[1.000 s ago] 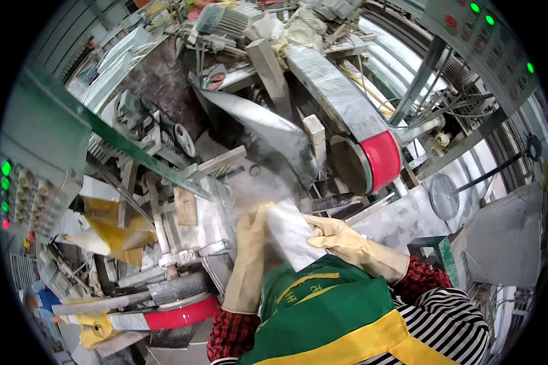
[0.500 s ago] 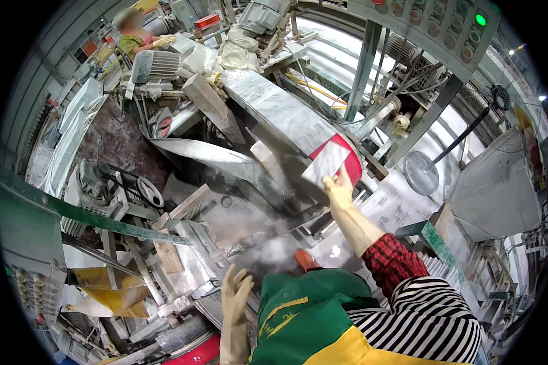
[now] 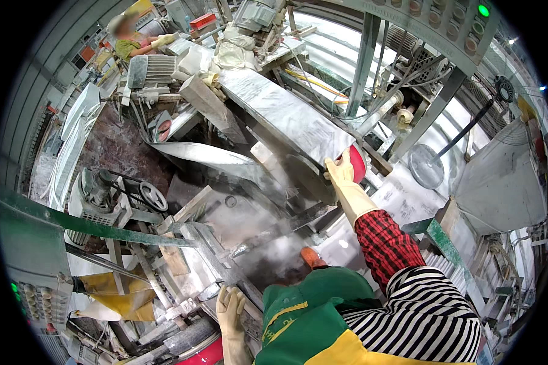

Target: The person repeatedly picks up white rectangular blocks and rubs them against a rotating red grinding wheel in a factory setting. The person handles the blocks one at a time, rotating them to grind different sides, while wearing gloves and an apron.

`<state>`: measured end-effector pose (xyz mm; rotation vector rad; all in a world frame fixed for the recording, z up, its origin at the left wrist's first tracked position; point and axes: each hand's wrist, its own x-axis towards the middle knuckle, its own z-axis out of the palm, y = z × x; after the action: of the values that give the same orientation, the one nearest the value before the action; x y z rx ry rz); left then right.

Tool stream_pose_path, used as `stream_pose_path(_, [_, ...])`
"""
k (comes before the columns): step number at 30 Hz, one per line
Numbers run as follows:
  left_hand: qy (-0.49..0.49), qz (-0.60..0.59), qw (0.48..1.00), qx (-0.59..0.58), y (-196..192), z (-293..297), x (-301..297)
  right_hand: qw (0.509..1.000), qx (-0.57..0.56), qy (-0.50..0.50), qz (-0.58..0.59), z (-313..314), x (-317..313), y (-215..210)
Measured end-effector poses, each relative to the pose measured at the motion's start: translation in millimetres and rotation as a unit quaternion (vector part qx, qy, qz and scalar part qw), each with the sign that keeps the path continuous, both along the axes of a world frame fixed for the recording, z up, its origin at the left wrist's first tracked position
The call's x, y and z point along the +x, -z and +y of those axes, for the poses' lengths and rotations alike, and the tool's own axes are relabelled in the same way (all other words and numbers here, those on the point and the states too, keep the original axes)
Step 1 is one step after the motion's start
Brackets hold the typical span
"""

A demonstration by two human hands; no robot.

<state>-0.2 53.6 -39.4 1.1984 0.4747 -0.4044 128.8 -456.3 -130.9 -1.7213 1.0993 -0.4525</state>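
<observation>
1. Your cream-gloved right hand point(image 3: 346, 176) reaches to the near end of the long, narrow, grey-streaked white beam point(image 3: 274, 100). Its fingers are bent at the near edge of the thin white rectangular slab point(image 3: 331, 143); whether they pinch it or only press it, I cannot tell.
2. The slab lies just beyond those fingers, partly over the glossy red curved band point(image 3: 359, 164), which shows to their right. The beam's end probably bears the weight, leaving your fingers to steady it.
3. Holding at the edge likely leaves most of the slab's face uncovered.
4. Your cream-gloved left hand point(image 3: 231, 309) is empty, fingers loosely parted and slightly curled, well apart from the slab; one hand seems enough for so slim a piece.
</observation>
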Motion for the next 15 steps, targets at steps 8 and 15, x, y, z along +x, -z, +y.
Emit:
stream_pose_path(8, [0.015, -0.005, 1.000, 0.002, 9, -5, -4, 0.988, 0.120, -0.079, 0.060, 2, -6, -49])
stream_pose_path(15, [-0.030, -0.029, 0.997, 0.064, 14, 36, -1, 0.889, -0.257, -0.260, 0.277, -3, -16, -46])
